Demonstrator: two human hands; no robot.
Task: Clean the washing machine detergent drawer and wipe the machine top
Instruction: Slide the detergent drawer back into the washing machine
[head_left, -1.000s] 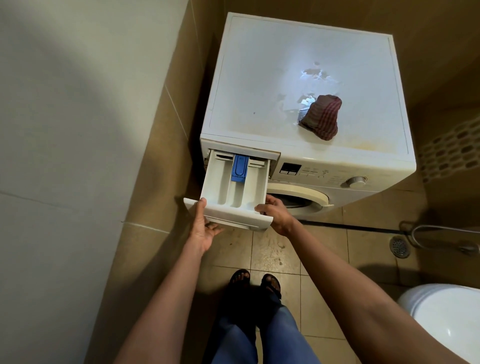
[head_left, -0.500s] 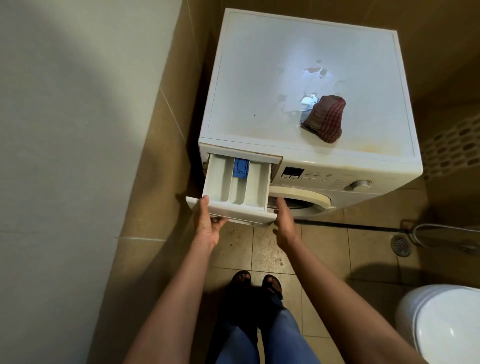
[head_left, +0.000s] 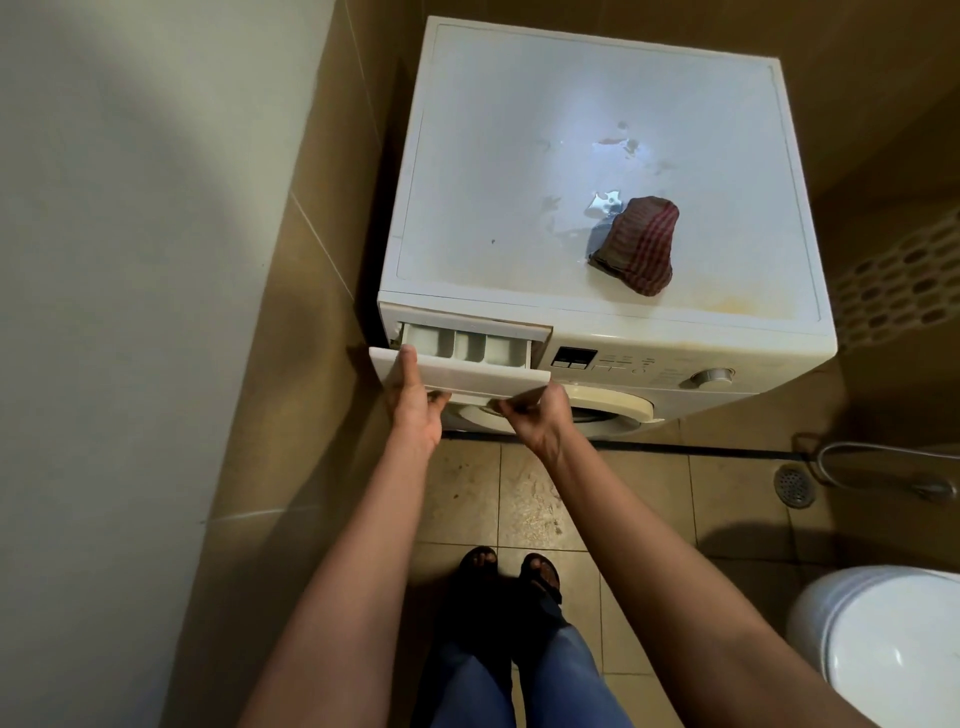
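Tiled wall (head_left: 130, 260) left of the washing machine (head_left: 675, 358), smooth, matt. L hand (head_left: 415, 405) at the machine's upper-left front corner: thumb over the top edge of the detergent drawer (head_left: 467, 371), fingers tucked under, gripping its left end. Drawer sticks out of the machine only a short way; white hard plastic, flat rectangular front, 3 box compartments showing. R hand (head_left: 535, 421) holds the drawer's right lower edge, fingers curled beneath it. Risks, judged: uneven push/pull from the two hands could skew the drawer so it jams in its slot; fingers under the panel could get pinched vs the machine front; slick plastic may slip if wet. Machine top (head_left: 519, 156) is flat, glossy white, w/ wet-looking patches and yellowish staining nr its front edge. Crumpled red striped cloth (head_left: 639, 247) lies on the top's right half, soft, limp, touching one patch. Round dial (head_left: 714, 375) on the machine's front right. Toilet (head_left: 883, 639), white, glossy, rounded, right of the machine.
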